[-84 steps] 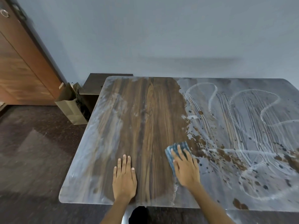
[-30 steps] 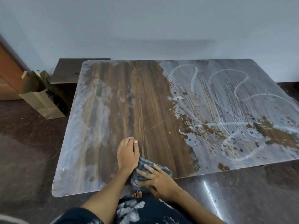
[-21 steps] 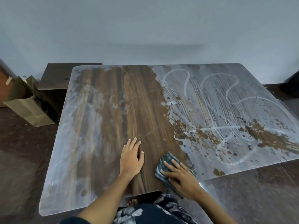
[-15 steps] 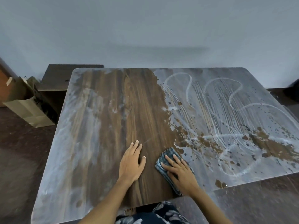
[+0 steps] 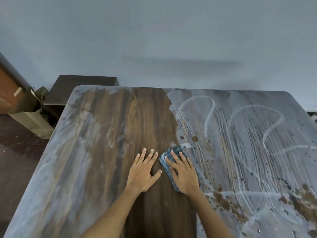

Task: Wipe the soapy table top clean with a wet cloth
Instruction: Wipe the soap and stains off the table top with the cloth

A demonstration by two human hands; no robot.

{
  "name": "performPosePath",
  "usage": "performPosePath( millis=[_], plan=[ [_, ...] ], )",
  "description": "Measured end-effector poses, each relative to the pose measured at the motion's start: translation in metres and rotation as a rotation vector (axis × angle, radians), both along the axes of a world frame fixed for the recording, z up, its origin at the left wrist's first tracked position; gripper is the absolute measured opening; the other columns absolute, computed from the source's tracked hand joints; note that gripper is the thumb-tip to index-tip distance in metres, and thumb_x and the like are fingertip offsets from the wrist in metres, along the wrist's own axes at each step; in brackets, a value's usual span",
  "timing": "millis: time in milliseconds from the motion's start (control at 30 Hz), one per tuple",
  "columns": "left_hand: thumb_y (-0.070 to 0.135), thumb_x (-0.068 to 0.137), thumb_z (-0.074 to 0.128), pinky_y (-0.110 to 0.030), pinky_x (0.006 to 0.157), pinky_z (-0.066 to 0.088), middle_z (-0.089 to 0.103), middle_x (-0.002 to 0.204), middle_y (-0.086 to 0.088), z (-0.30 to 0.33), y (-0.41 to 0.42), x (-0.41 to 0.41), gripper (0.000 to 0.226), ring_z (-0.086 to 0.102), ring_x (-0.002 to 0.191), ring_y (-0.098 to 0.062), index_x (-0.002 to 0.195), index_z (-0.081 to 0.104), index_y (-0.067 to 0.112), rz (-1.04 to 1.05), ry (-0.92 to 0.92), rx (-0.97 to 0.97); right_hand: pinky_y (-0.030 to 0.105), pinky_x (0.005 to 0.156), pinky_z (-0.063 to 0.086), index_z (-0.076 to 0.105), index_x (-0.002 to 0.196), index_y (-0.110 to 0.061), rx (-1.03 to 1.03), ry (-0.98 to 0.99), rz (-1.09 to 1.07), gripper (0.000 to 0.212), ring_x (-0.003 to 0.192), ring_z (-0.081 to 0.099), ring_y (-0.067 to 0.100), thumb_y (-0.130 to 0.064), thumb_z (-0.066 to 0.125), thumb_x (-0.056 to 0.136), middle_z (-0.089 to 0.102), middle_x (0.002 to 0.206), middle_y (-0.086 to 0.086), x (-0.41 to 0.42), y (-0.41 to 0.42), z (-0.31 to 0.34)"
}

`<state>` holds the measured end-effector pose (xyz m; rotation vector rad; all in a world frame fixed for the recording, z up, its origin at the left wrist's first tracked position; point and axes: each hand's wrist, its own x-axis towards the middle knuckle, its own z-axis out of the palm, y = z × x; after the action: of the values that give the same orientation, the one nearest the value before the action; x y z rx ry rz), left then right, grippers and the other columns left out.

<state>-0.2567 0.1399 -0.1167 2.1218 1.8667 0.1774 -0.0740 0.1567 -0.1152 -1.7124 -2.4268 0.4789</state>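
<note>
A wooden table top [image 5: 147, 117] fills the view. Its middle strip shows dark bare wood grain. White soap film [image 5: 248, 134] with streaks and loops covers the right half, and a thinner haze lies over the left side. My right hand [image 5: 183, 174] presses flat, fingers straight, on a folded blue checked cloth [image 5: 173, 152] at the border between the bare wood and the soapy right half. My left hand [image 5: 143, 170] rests flat on the bare wood just left of the cloth, fingers spread.
A grey wall stands behind the table. A low dark cabinet [image 5: 82, 90] sits past the table's far left corner, with a brown paper bag [image 5: 32, 114] beside it on the dark floor. A wooden door [image 5: 6, 93] is at the far left.
My right hand has pushed the cloth away from the near edge, up along the soap border toward the middle of the table. My left hand moved forward beside it.
</note>
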Motion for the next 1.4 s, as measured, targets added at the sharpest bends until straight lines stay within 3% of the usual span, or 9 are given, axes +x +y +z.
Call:
performPosePath(
  millis=[167,333,533,767,867,1000,1133,1267,1400],
  plan=[
    [0.065,0.076,0.004,-0.033,0.112,-0.010,0.001,0.156,0.005,0.000,0.078,0.012,0.081,-0.014,0.140,-0.015,0.147,0.006,0.026,0.083,0.064,-0.006,0.029,0.110,-0.002,0.041,0.135,-0.039,0.015,0.010,-0.030,0.050,0.143,0.011,0.016,-0.041,0.016,0.092,0.024,0.151,-0.012,-0.007,0.083,0.000],
    [0.057,0.091,0.027,-0.034,0.115,-0.007,0.000,0.156,0.004,-0.002,0.150,0.014,0.067,-0.009,0.143,-0.018,0.148,0.006,0.026,0.169,0.062,-0.002,0.031,0.114,0.000,0.037,0.137,-0.040,0.038,0.002,-0.018,0.040,0.143,0.009,0.016,-0.031,0.030,0.099,0.020,0.152,-0.013,-0.009,0.161,-0.004],
    [0.054,0.093,0.022,-0.033,0.117,-0.001,0.004,0.156,0.008,-0.009,0.192,0.015,0.061,-0.006,0.143,-0.014,0.147,0.009,0.029,0.292,0.022,0.094,0.034,0.115,0.003,0.032,0.139,-0.040,0.079,-0.036,-0.059,0.042,0.143,0.007,0.017,-0.031,0.029,0.099,0.017,0.154,-0.012,-0.016,0.248,-0.007],
    [0.057,0.087,0.013,-0.028,0.116,0.000,0.012,0.153,0.014,-0.020,0.194,0.013,0.064,-0.001,0.142,-0.008,0.145,0.019,0.032,0.339,-0.037,0.172,0.042,0.116,0.005,0.019,0.146,-0.028,-0.009,-0.120,-0.088,0.046,0.144,0.002,0.025,-0.027,0.024,0.100,0.006,0.157,0.001,-0.046,0.365,-0.007],
    [0.057,0.085,0.012,-0.026,0.115,-0.002,0.013,0.151,0.016,-0.022,0.196,0.013,0.067,-0.002,0.140,-0.004,0.145,0.021,0.030,0.347,-0.062,0.191,0.043,0.115,0.005,0.016,0.147,-0.023,0.030,-0.145,0.012,0.048,0.143,0.002,0.028,-0.026,0.024,0.100,0.005,0.157,0.005,-0.072,0.365,-0.004],
    [0.051,0.085,0.012,-0.026,0.114,0.004,0.023,0.150,0.010,-0.023,0.198,0.013,0.069,0.005,0.137,-0.002,0.144,0.027,0.018,0.399,-0.084,0.201,0.040,0.115,0.013,0.030,0.142,-0.028,0.122,-0.058,0.309,0.047,0.142,0.017,0.022,-0.033,0.022,0.096,0.023,0.153,-0.002,-0.064,0.297,-0.008],
    [0.051,0.087,0.017,-0.029,0.114,0.010,0.025,0.149,0.009,-0.026,0.199,0.015,0.067,0.012,0.138,-0.004,0.143,0.029,0.016,0.415,-0.103,0.197,0.038,0.113,0.014,0.028,0.142,-0.032,0.145,-0.131,0.033,0.049,0.141,0.021,0.019,-0.041,0.016,0.096,0.025,0.152,-0.006,-0.013,0.293,-0.010],
    [0.052,0.087,0.023,-0.031,0.112,0.016,0.035,0.146,0.005,-0.026,0.199,0.014,0.066,0.019,0.136,-0.006,0.140,0.034,0.015,0.417,-0.096,0.210,0.044,0.115,0.005,0.012,0.148,-0.028,0.040,-0.184,-0.261,0.052,0.143,0.003,0.027,-0.042,0.016,0.098,0.006,0.157,-0.001,-0.026,0.353,-0.004],
    [0.057,0.084,0.016,-0.026,0.113,0.010,0.028,0.150,0.006,-0.024,0.198,0.017,0.073,0.010,0.135,0.000,0.145,0.023,0.017,0.423,-0.118,0.201,0.046,0.115,0.000,0.010,0.148,-0.022,0.041,-0.137,-0.113,0.052,0.143,-0.001,0.029,-0.036,0.019,0.099,0.003,0.157,0.004,-0.084,0.371,-0.002]
  ],
)
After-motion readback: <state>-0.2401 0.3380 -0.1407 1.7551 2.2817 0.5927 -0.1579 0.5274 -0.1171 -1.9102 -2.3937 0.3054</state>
